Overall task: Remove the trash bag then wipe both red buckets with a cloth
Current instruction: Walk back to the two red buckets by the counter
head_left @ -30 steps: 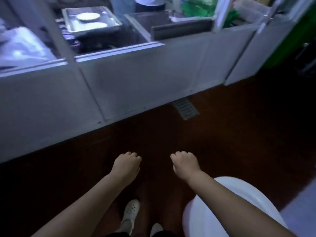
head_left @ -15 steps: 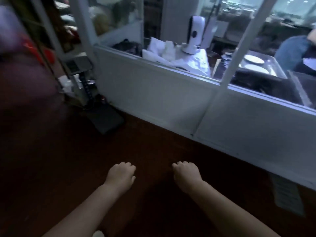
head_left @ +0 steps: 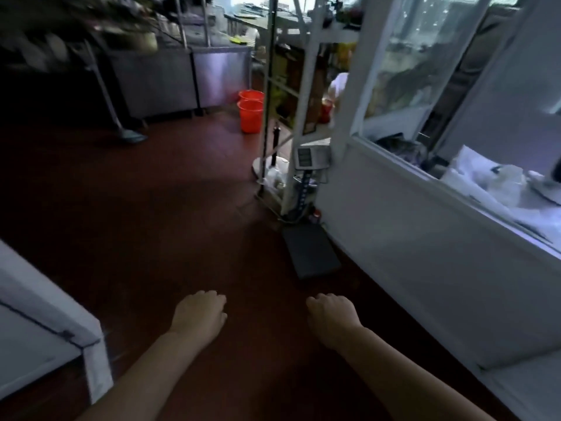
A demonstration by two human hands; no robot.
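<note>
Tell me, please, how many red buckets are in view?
2: the near bucket stands on the floor beside the metal rack, the far bucket right behind it by the steel counter. More may be hidden.

The far red bucket (head_left: 250, 95) is mostly hidden behind the near red bucket (head_left: 250, 116), beside the steel cabinet (head_left: 185, 77). Left of that cabinet, everything smears into blur. Both hands' fingers (head_left: 212, 299) curl under, out of sight.

Two red buckets (head_left: 250, 112) (upright, touching), far off on floor
</note>
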